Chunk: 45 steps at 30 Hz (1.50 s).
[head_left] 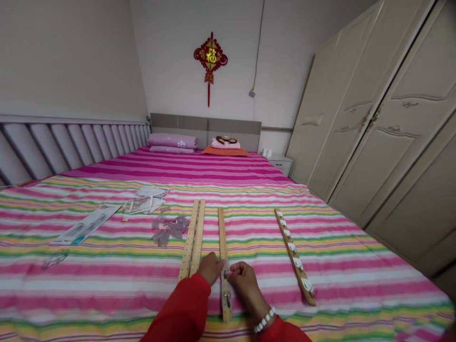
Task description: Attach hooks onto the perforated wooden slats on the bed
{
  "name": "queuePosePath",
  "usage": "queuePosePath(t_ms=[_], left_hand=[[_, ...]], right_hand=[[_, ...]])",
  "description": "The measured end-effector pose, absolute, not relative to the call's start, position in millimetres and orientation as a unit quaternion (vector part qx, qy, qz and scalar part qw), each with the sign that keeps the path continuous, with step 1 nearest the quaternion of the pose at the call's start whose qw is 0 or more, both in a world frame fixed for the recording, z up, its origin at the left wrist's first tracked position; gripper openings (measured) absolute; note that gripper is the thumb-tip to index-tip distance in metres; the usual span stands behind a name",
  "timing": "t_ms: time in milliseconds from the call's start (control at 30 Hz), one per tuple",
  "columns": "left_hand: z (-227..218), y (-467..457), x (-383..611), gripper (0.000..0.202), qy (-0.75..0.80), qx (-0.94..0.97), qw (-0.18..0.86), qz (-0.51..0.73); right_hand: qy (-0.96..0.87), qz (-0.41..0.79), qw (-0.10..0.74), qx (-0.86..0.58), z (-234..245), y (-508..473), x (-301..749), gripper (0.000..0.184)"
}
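Note:
A narrow wooden strip lies lengthwise before me on the striped bed cover. My left hand reaches to it from the left, fingers closed at a small clear hook with a dark metal part. From the right, my right hand pinches the same hook with thumb and forefinger, over the strip. Nearer to me on the strip sits another clear hook. Left of my hands lie two pale perforated wooden strips, side by side. The exact grip of the left fingertips is partly hidden.
To the right lies a brown wooden strip with several white round hooks. Clear small packets, torn packaging, a long printed package and thin wire pieces lie left. Wardrobes stand beyond the bed's right side.

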State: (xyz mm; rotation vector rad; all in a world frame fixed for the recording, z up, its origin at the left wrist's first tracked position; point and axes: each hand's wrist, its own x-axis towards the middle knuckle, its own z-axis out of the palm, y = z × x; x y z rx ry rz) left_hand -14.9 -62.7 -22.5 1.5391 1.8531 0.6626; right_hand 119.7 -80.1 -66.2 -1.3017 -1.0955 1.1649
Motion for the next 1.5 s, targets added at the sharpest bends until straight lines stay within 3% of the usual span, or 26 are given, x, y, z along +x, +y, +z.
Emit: queuePosePath(t_ms=[333,567,700,1000,1500], left_hand=[[-4,-43,-16,0.036,0.681,0.612,0.373,0.15],[-8,-34,-12,0.029,0.698,0.617,0.35,0.1],[-9,-35,-11,0.03,0.698,0.631,0.316,0.116],[-25,-25,-18,0.035,0.641,0.577,0.488,0.131],[-27,-39,-19,0.037,0.612,0.527,0.545,0.225]], right_hand=[[-0.433,0.46,0.474,-0.613,-64,-75,116,0.023],[-0.464,0.432,0.439,-0.637,-70,-75,116,0.027],[-0.481,0.421,0.44,-0.631,-71,-76,116,0.029],[-0.453,0.465,0.464,-0.603,-76,-68,118,0.028],[-0.396,0.57,0.496,-0.522,-76,-64,127,0.019]])
